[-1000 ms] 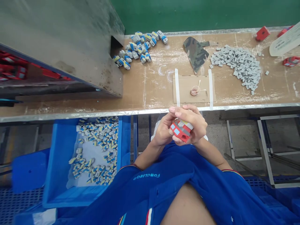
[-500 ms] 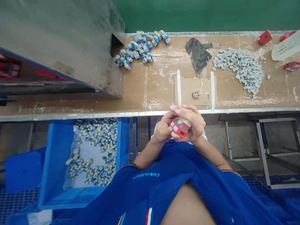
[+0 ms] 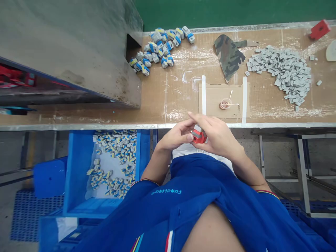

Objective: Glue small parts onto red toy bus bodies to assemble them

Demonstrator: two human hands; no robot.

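A small red and grey toy vehicle (image 3: 199, 136) is held between both hands, just off the table's front edge. My left hand (image 3: 178, 134) grips it from the left, thumb pressed on its side. My right hand (image 3: 216, 134) wraps over its right side and top, hiding much of it. Just beyond the hands lies a taped cardboard piece (image 3: 212, 105) bearing a small round pot (image 3: 224, 104) with two cotton swabs.
Blue, yellow and grey toy parts (image 3: 160, 49) lie at the back left beside a metal box (image 3: 105, 52). Small grey pieces (image 3: 286, 71) are heaped on the right, near a camouflage cloth (image 3: 228, 56). A blue crate (image 3: 78, 168) of similar parts stands below left.
Both hands have turned the toy vehicle, and the right hand now covers more of it. The camera view has shifted slightly.
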